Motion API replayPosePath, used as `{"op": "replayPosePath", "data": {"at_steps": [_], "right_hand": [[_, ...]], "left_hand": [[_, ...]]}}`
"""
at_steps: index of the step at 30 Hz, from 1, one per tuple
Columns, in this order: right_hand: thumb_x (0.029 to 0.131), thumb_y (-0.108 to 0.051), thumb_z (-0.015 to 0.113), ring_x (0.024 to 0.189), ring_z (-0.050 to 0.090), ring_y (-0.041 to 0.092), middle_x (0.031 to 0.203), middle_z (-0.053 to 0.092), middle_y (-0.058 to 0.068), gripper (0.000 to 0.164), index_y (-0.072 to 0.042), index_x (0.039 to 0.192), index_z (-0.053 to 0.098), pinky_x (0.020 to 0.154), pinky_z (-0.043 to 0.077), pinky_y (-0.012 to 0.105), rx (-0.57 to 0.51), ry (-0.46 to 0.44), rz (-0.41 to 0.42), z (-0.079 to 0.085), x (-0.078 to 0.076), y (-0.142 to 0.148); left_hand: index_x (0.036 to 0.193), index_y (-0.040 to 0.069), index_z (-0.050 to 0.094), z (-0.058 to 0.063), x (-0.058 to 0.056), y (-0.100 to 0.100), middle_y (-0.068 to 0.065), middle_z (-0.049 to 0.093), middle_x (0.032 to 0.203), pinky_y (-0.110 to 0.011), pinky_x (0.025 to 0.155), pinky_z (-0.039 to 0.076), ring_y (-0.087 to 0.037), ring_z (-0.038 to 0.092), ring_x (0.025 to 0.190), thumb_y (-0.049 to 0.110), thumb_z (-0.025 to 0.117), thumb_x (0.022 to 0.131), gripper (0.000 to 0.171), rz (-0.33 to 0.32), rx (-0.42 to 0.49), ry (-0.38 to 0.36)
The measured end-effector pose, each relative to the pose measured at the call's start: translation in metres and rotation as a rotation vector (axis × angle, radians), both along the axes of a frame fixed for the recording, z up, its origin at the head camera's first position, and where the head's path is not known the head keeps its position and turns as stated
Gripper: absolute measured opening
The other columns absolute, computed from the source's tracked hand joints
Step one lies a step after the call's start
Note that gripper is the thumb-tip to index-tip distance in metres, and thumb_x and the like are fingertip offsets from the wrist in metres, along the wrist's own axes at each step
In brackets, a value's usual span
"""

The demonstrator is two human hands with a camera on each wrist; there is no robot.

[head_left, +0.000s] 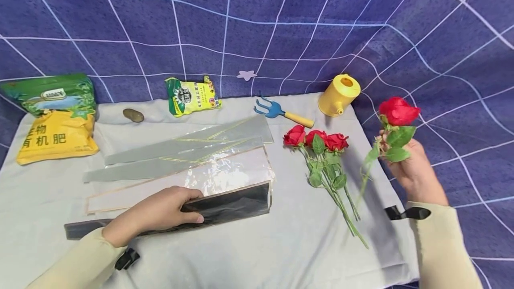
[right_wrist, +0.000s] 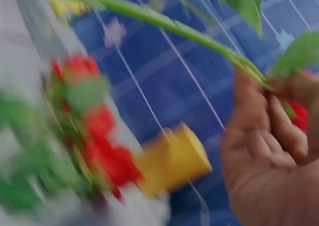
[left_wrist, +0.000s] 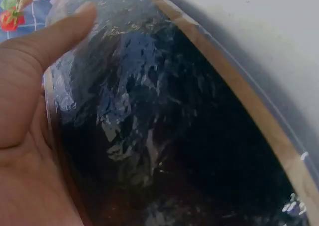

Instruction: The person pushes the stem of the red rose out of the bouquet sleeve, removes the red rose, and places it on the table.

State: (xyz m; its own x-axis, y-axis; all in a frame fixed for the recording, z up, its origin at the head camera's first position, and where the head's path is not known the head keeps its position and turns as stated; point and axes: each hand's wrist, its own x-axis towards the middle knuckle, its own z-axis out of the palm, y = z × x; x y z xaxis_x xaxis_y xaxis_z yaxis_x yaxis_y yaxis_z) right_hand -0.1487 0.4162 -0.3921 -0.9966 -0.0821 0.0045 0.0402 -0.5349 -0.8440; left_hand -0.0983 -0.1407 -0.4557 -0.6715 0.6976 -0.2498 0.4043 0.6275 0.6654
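Observation:
My right hand (head_left: pixel 415 168) pinches the stem of a single red rose (head_left: pixel 399 110) above the table's right side. The right wrist view shows the green stem (right_wrist: pixel 164 20) between thumb and fingers, close by a leaf. With its thumb in front and its other fingers largely hidden, my left hand (head_left: pixel 164 208) grips a long black wrapping sleeve (head_left: pixel 237 202). Up close the sleeve (left_wrist: pixel 199 131) looks like glossy film with a tan border. Several red roses (head_left: pixel 295 136) with green stems lie between the two hands, nearer the right one.
Behind the black sleeve lie a clear sleeve (head_left: pixel 233 168) and grey ones (head_left: pixel 241 133). A blue hand fork (head_left: pixel 275 109) and yellow watering can (head_left: pixel 339 95) are at the back right. Farther left are a small yellow-green packet (head_left: pixel 194 96), a brown stone (head_left: pixel 133 115) and a large bag (head_left: pixel 60 133).

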Motion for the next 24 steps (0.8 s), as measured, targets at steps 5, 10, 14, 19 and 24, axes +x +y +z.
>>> {"op": "replayPosePath", "data": {"at_steps": [5, 10, 14, 19, 24], "right_hand": [[0.092, 0.006, 0.053, 0.079, 0.065, 0.016, 0.091, 0.069, 0.01, 0.017, 0.003, 0.102, 0.067, 0.065, 0.051, 0.023, 0.491, -0.018, 0.046, 0.006, -0.004, 0.034], [0.092, -0.012, 0.06, 0.069, 0.062, 0.009, 0.08, 0.068, 0.0, 0.02, 0.002, 0.105, 0.065, 0.059, 0.049, 0.024, 1.162, -0.102, 0.048, -0.02, -0.014, 0.044], [0.09, -0.016, 0.061, 0.063, 0.055, 0.009, 0.073, 0.063, 0.002, 0.027, 0.006, 0.106, 0.064, 0.056, 0.045, 0.024, 1.388, -0.121, 0.063, -0.047, -0.021, 0.045], [0.091, -0.018, 0.061, 0.058, 0.05, 0.008, 0.066, 0.057, 0.0, 0.026, 0.004, 0.104, 0.065, 0.05, 0.039, 0.024, 1.396, -0.136, 0.017, -0.066, -0.03, 0.046], [0.091, -0.017, 0.061, 0.059, 0.05, 0.008, 0.068, 0.059, 0.001, 0.026, 0.004, 0.106, 0.065, 0.052, 0.043, 0.028, 1.365, -0.142, 0.021, -0.073, -0.04, 0.041]], "left_hand": [[0.106, 0.033, 0.055, -0.001, 0.003, -0.002, 0.019, 0.054, 0.078, -0.03, 0.064, 0.041, -0.003, 0.049, 0.066, 0.055, 0.058, 0.086, 0.03, 0.061, -0.002, 0.016], [0.105, 0.034, 0.055, 0.001, 0.002, -0.004, 0.017, 0.056, 0.077, -0.028, 0.064, 0.04, -0.003, 0.05, 0.064, 0.049, 0.051, 0.093, 0.02, 0.05, 0.04, 0.003], [0.094, 0.034, 0.056, 0.005, 0.0, -0.003, 0.017, 0.052, 0.073, -0.026, 0.064, 0.041, -0.002, 0.05, 0.066, 0.042, 0.052, 0.095, 0.008, 0.02, 0.101, 0.017], [0.087, 0.034, 0.054, 0.009, -0.001, -0.003, 0.017, 0.047, 0.069, -0.025, 0.062, 0.04, -0.001, 0.047, 0.064, 0.041, 0.052, 0.095, 0.011, 0.004, 0.141, 0.033], [0.09, 0.033, 0.057, 0.01, 0.002, -0.001, 0.017, 0.053, 0.074, -0.025, 0.064, 0.041, -0.002, 0.049, 0.066, 0.041, 0.053, 0.095, 0.01, -0.022, 0.144, 0.006]]}}
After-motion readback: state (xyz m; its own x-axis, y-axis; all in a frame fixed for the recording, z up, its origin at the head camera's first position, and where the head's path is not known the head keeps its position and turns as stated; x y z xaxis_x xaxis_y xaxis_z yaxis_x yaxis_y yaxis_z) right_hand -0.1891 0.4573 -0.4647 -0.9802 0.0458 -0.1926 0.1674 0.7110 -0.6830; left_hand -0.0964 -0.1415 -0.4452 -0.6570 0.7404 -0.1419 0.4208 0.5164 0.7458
